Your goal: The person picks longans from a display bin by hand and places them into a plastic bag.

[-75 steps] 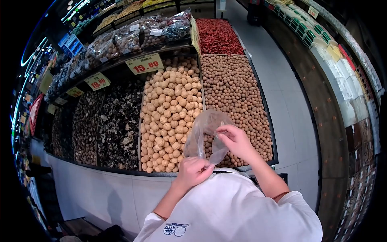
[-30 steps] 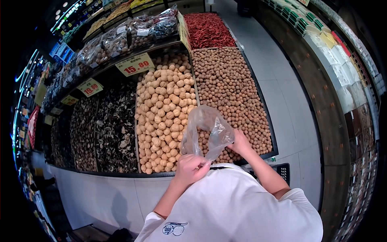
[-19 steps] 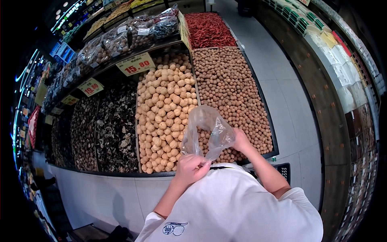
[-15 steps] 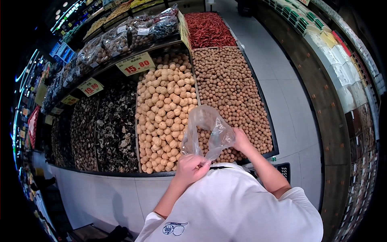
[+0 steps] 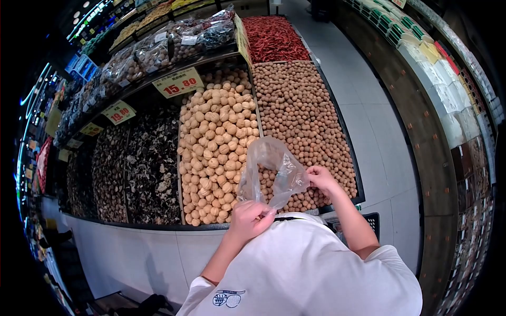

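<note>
A clear plastic bag (image 5: 287, 171) is spread between my two hands over the front of the bins. My left hand (image 5: 249, 217) is closed on the bag's near edge, close to my shirt. With finger and thumb, my right hand (image 5: 322, 180) pinches the bag's right edge. Behind the bag and to its left lie pale walnuts (image 5: 216, 142). Small brown round nuts or dried fruits (image 5: 300, 105) fill the bin behind it and to its right; their exact kind I cannot tell.
Dried red chillies (image 5: 271, 39) lie at the back, dark dried fungus (image 5: 153, 168) to the left. A price sign (image 5: 178, 82) hangs from the shelf holding bagged goods (image 5: 153, 52). Tiled floor (image 5: 377, 124) runs along the right. Beside my right arm is a dark basket (image 5: 372, 224).
My right hand has shifted slightly to the right, its fingers now at the tip of the bag's edge. The left hand and the bag have hardly moved.
</note>
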The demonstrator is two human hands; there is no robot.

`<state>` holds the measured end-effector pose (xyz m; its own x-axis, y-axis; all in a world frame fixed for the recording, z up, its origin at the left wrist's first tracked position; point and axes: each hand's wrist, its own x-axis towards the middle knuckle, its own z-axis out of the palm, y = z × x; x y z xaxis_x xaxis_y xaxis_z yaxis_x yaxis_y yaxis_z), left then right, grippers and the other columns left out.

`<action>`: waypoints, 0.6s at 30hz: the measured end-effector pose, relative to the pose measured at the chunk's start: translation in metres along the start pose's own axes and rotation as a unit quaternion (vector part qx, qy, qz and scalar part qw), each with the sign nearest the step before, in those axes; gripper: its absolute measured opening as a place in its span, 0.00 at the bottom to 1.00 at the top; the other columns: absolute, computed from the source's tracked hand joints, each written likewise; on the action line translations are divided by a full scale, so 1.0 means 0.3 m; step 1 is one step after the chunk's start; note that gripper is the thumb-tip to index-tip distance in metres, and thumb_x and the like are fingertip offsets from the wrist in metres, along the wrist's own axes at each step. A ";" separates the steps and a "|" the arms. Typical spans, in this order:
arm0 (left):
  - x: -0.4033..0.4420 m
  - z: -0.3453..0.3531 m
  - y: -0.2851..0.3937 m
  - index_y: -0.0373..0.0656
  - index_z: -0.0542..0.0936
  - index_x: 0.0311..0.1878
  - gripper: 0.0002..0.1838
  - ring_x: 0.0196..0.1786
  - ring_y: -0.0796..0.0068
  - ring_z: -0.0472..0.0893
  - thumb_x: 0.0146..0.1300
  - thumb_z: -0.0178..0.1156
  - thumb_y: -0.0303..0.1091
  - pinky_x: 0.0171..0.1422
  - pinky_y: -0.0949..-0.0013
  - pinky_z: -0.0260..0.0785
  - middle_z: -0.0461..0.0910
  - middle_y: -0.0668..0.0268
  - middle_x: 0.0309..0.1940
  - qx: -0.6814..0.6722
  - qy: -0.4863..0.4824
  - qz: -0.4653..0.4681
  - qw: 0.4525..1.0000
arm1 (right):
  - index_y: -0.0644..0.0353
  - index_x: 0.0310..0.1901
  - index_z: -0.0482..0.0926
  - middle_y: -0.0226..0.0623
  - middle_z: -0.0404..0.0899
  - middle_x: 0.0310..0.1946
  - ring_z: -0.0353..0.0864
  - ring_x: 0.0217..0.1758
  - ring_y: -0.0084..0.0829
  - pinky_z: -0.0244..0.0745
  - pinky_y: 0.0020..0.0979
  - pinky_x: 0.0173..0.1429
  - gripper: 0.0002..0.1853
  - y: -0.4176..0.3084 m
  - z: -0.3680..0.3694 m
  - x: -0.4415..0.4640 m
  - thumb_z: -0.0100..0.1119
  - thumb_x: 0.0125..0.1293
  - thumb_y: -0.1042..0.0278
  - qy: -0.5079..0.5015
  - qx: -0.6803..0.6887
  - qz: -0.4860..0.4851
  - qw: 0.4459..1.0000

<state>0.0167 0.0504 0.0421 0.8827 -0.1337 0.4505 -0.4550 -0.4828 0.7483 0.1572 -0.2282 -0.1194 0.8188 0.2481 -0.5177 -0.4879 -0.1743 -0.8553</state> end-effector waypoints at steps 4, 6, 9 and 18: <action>0.003 -0.001 0.004 0.40 0.81 0.24 0.07 0.20 0.66 0.80 0.54 0.71 0.26 0.25 0.67 0.68 0.80 0.63 0.18 0.002 0.000 -0.001 1.000 | 0.58 0.43 0.79 0.29 0.81 0.36 0.82 0.38 0.22 0.80 0.23 0.43 0.02 0.005 -0.047 -0.011 0.58 0.73 0.73 -0.033 0.214 0.061 0.974; 0.006 -0.001 0.004 0.40 0.81 0.24 0.07 0.20 0.66 0.80 0.54 0.72 0.26 0.25 0.67 0.68 0.80 0.63 0.18 0.003 -0.001 0.000 1.000 | 0.58 0.44 0.79 0.31 0.81 0.37 0.82 0.40 0.25 0.82 0.24 0.41 0.04 -0.006 -0.054 -0.020 0.57 0.73 0.70 -0.033 0.364 0.079 0.928; 0.007 0.000 0.002 0.40 0.82 0.24 0.07 0.20 0.66 0.80 0.54 0.72 0.26 0.25 0.67 0.68 0.81 0.63 0.19 0.003 -0.003 0.003 1.000 | 0.58 0.44 0.79 0.32 0.81 0.38 0.82 0.39 0.26 0.83 0.23 0.39 0.05 -0.007 -0.062 -0.025 0.59 0.73 0.67 -0.076 0.469 0.057 0.878; 0.008 0.002 0.001 0.41 0.81 0.24 0.08 0.20 0.66 0.80 0.54 0.72 0.26 0.25 0.67 0.68 0.81 0.64 0.19 0.000 -0.007 0.000 1.000 | 0.57 0.38 0.80 0.25 0.78 0.25 0.76 0.26 0.18 0.64 0.20 0.22 0.05 -0.035 -0.026 -0.041 0.64 0.70 0.66 -0.003 0.081 0.057 0.995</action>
<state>0.0186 0.0493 0.0431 0.8839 -0.1454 0.4445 -0.4555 -0.4831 0.7477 0.1546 -0.2368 -0.1038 0.7537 0.2419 -0.6110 -0.6202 -0.0458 -0.7831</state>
